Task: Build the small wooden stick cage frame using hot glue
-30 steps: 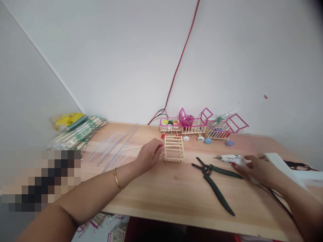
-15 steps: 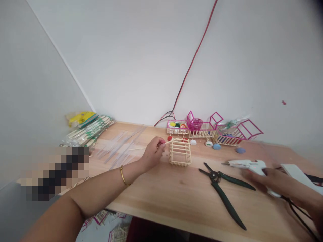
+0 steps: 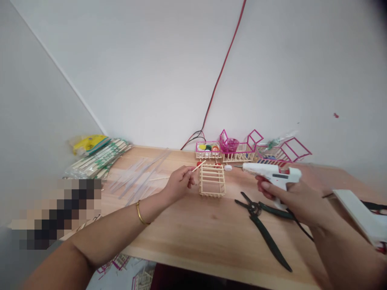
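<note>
Head view: my L hand [image 3: 181, 182] has a short pale stick [image 3: 198, 166] pinched btwn thumb & fingertips, other fingers loosely curled. Stick slants up & to the R; its tip overlaps the top L corner of the small stick frame [image 3: 212, 181] in view, can't tell if it's touching. Frame sits on the wooden table [image 3: 181, 233], approx mid, just R of my L hand, w/ several crossbars near its far end & a wider gap at the near end. Gold bangle [image 3: 139, 212] on my L wrist.

My R hand [image 3: 294, 197] is wrapped round the handle of a white glue gun [image 3: 272, 171], held up w/ nozzle pointing L twd the frame, apart from it & the stick. Can't tell if the trigger's squeezed. Black cable runs down from the grip.

Green-handled shears [image 3: 254, 208] lie on the table w/ blades spread, R of the frame; one handle runs under my R hand in view. Behind the frame: pink-edged stick carts [image 3: 238, 157] in a row by the wall, the L one holding small paint pots [image 3: 208, 148]. White cap [image 3: 227, 168] just beside the frame's far R corner. Over L: clear rods [image 3: 142, 177] strewn about, plus bagged sticks [image 3: 99, 159] & a yellow packet [image 3: 89, 144].
</note>
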Demonstrator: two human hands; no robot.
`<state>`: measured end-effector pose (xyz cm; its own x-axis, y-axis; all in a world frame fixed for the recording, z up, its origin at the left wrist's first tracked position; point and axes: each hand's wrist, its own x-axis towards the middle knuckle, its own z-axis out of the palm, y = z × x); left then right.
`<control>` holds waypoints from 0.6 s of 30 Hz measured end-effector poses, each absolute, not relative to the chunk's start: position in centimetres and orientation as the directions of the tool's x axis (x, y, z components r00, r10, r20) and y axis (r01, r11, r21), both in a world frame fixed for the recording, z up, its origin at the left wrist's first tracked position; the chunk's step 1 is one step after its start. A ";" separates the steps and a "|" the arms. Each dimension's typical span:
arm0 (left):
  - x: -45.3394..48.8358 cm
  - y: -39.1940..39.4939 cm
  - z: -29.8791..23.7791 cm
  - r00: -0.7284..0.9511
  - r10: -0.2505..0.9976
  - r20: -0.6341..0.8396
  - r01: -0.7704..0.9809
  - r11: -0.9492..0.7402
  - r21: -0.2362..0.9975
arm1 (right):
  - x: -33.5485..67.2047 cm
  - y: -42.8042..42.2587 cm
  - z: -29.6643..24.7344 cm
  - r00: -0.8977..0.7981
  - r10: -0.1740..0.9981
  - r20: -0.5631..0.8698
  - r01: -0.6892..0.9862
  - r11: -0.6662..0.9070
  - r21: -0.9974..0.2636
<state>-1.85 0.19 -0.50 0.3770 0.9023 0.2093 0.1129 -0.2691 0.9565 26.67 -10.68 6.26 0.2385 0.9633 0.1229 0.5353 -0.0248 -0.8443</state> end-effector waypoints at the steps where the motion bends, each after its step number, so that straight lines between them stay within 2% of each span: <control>1: -1.8 0.1 -0.3 0.382 0.905 0.185 0.080 -0.232 0.969 | 26.1 -10.4 6.1 0.207 0.974 0.090 0.518 -0.031 -0.855; 3: -1.7 -0.2 0.2 0.409 0.900 0.151 -0.008 -0.162 0.987 | 25.3 -10.0 6.3 0.127 0.991 0.035 0.546 -0.041 -0.837; 5: -1.7 -0.4 0.6 0.427 0.893 0.142 -0.064 -0.127 0.990 | 24.7 -9.7 6.7 0.064 0.997 0.049 0.618 -0.002 -0.786; 13: -1.7 -0.5 0.7 0.437 0.876 0.206 0.031 -0.243 0.969 | 26.5 -10.4 6.3 -0.062 0.996 0.059 0.759 0.085 -0.646; 18: -1.9 -1.0 0.9 0.539 0.761 0.362 0.163 -0.515 0.842 | 27.2 -10.8 6.3 -0.126 0.992 -0.019 0.743 0.082 -0.664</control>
<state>-1.90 -0.97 0.87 0.5386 0.7610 0.3616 0.1628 -0.5151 0.8415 27.18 -10.84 6.30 -0.1258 0.9919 -0.0189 0.7431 0.0816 -0.6642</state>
